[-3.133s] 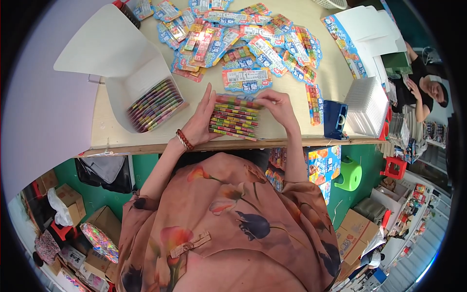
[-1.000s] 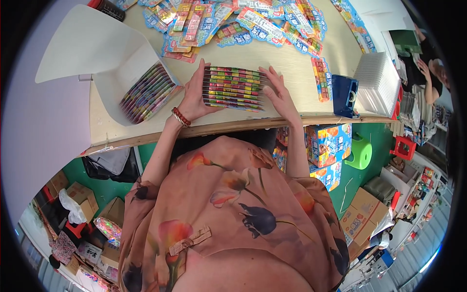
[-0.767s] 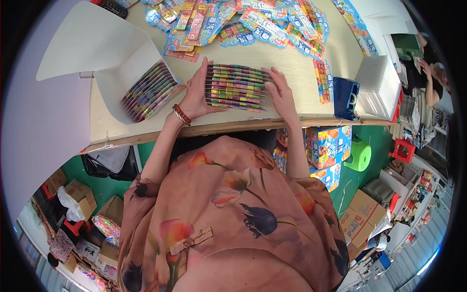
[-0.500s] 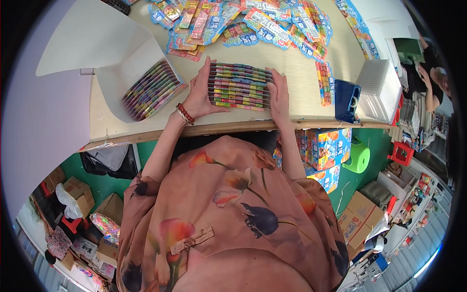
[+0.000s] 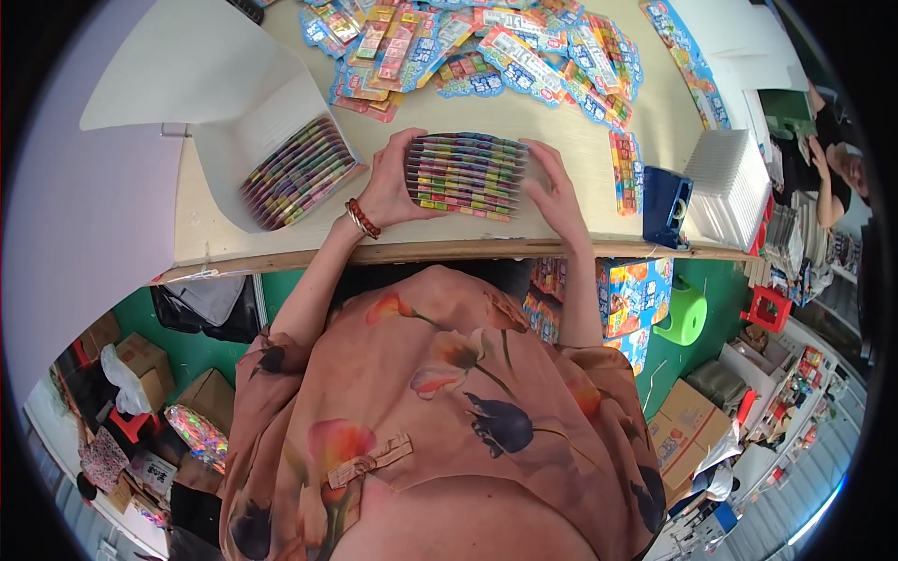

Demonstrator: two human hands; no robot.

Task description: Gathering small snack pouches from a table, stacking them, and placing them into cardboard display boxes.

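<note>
In front of me a stack of colourful blister cards (image 5: 465, 176), seen edge-on, stands on the table near its front edge. My left hand (image 5: 385, 182) is closed round the stack's left end, with the thumb along its near side. At the right end my right hand (image 5: 559, 198) is loosened, its fingers curved and apart beside the cards; whether a fingertip still touches them I cannot tell. To the left, a white box (image 5: 215, 150) with its flap raised holds a similar row of cards (image 5: 295, 176).
Loose blister cards (image 5: 524, 64) lie heaped at the far side, and a single card (image 5: 625, 173) lies at right. Beside it stand a blue tape dispenser (image 5: 666, 208) and a stack of clear plastic trays (image 5: 725, 187). The wooden table edge (image 5: 421, 251) runs before me.
My right hand has eased away to the right from the stack's end. The left hand keeps its hold, and the stack tilts slightly differently.
</note>
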